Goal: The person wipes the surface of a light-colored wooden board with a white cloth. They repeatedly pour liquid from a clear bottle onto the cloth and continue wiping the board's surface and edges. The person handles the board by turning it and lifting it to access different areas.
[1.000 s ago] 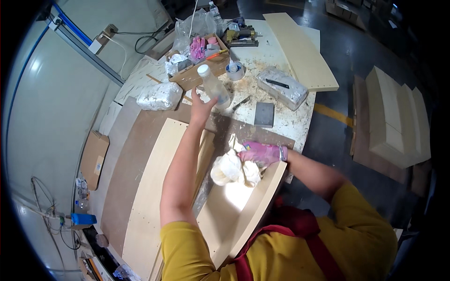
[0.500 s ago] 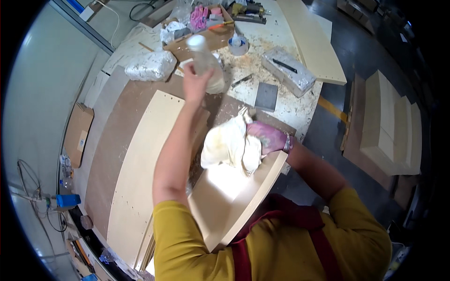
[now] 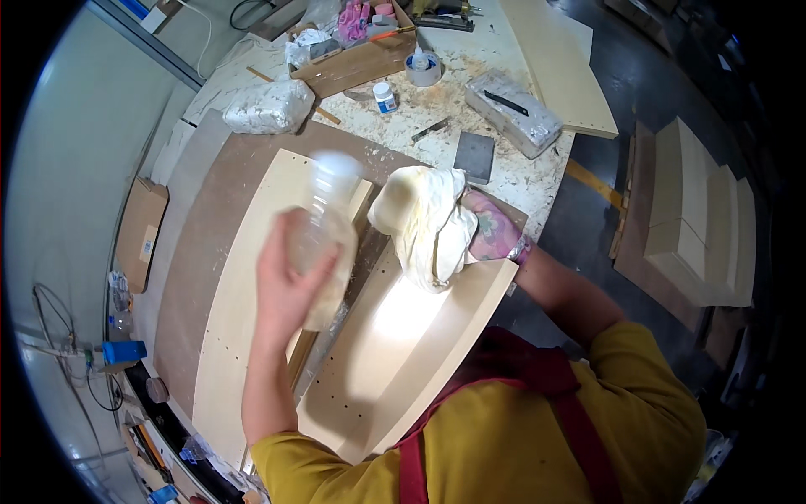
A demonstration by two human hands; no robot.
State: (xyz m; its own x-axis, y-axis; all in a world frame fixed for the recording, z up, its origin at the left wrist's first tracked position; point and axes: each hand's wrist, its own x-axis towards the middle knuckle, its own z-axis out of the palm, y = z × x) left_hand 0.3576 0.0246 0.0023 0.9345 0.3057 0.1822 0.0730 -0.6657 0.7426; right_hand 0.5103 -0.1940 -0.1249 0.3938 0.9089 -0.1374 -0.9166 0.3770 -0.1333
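Two hands are busy over a pale wooden panel (image 3: pixel 395 353) lying on the surface (image 3: pixel 252 160). The left hand (image 3: pixel 290 281) is curled tight around a clear plastic bottle (image 3: pixel 323 231), held upright above the panel's left side; the bottle is smeared by motion, so its cap and contents are hard to make out. The right hand (image 3: pixel 491 231), in a pink patterned glove, grips a bunched cream cloth (image 3: pixel 424 218) against the far end of the panel, its fingers mostly buried in the folds. A second long board (image 3: pixel 243 277) lies just left of the panel, partly hidden behind the left forearm. Farther off, on sawdust, sit a small white-capped jar (image 3: pixel 384 97), a dark square block (image 3: pixel 475 155) and a cardboard box (image 3: pixel 353 63) whose contents are too jumbled to tell, possibly rags.
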